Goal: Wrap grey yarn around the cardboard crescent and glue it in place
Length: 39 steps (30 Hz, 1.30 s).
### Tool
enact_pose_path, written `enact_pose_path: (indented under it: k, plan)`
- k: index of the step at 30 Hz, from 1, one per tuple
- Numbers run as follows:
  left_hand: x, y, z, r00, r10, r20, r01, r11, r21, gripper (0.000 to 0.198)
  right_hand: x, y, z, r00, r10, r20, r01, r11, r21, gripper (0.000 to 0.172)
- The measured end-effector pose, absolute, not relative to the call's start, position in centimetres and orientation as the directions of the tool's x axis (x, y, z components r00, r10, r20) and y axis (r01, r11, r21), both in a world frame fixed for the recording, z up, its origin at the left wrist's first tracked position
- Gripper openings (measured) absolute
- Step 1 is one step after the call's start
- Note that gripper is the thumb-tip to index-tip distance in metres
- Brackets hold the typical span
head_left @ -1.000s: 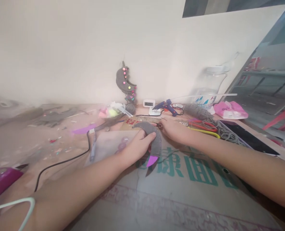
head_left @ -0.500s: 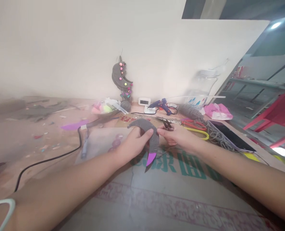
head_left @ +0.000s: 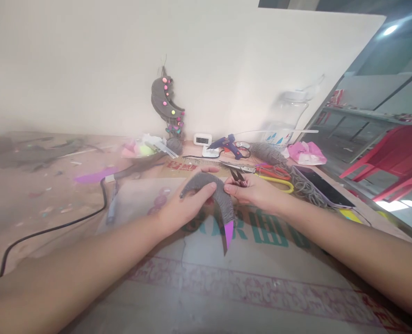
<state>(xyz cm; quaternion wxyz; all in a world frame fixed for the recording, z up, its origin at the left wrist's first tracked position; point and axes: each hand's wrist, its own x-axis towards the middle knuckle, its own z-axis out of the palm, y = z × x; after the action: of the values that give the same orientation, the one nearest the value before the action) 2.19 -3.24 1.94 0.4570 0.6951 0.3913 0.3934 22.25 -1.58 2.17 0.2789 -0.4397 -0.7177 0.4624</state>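
My left hand [head_left: 192,200] grips a crescent shape [head_left: 223,199] wound in grey yarn, thumb on its front face. The crescent's lower tip is unwrapped and shows bright purple. Close against its right edge, my right hand [head_left: 249,189] is closed around small dark thread snips [head_left: 238,177], whose blades point up and left. Its thumb and fingertip pinch together near the crescent; whether yarn lies between them I cannot make out. Both hands are above a printed, plastic-covered sheet [head_left: 206,287].
A decorated grey crescent [head_left: 162,99] hangs on the wall. Behind my hands are a white clock [head_left: 203,139], blue glue gun [head_left: 223,143], scissors [head_left: 278,182], grey yarn [head_left: 268,154] and a plastic jar [head_left: 285,118]. A phone [head_left: 322,186] lies right; a black cable [head_left: 53,227] runs left.
The crescent has swung so its purple tip points more straight down and sits further right. Both hands keep their holds. The whole view has shifted slightly.
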Motion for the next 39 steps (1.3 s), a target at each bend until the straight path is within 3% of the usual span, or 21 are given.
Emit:
enact_pose_path:
  k: [6,8,12,15,22,29,34,39]
  plan:
    - [2.3,-3.0,1.7,0.31,0.939,0.151,0.218,-0.225,0.95,0.032,23.0,-2.5,2.9,-0.318,0.908,0.272,0.602,0.415,-0.683,0.039]
    - [2.3,-2.9,1.7,0.304,0.944,0.127,0.232,-0.203,0.951,0.033,23.5,-3.6,2.9,-0.372,0.869,0.327,0.649,0.495,-0.578,0.038]
    - [2.2,-3.0,1.7,0.332,0.937,0.106,0.213,-0.184,0.96,0.036,24.6,-5.5,2.0,-0.53,0.762,0.373,0.73,0.633,-0.257,0.041]
    - [2.3,-3.0,1.4,0.376,0.921,0.104,0.173,-0.179,0.969,0.039,25.4,-5.9,1.1,-0.6,0.687,0.41,0.71,0.694,-0.124,0.046]
    - [2.2,-2.8,0.6,0.417,0.891,0.18,0.143,-0.26,0.955,0.036,25.9,-5.6,0.5,-0.614,0.622,0.486,0.68,0.73,-0.076,0.031]
    - [2.1,-2.9,0.6,0.404,0.889,0.218,0.165,-0.305,0.938,0.035,25.9,-5.6,0.5,-0.657,0.548,0.518,0.645,0.764,0.01,0.029]
    - [2.1,-2.9,0.6,0.405,0.885,0.228,0.177,-0.32,0.931,0.032,25.8,-5.3,0.2,-0.642,0.563,0.52,0.652,0.758,-0.016,0.028]
    - [2.1,-2.4,0.2,0.444,0.884,0.145,0.135,-0.226,0.965,0.037,25.4,-5.4,0.0,-0.589,0.608,0.532,0.681,0.728,-0.079,0.028]
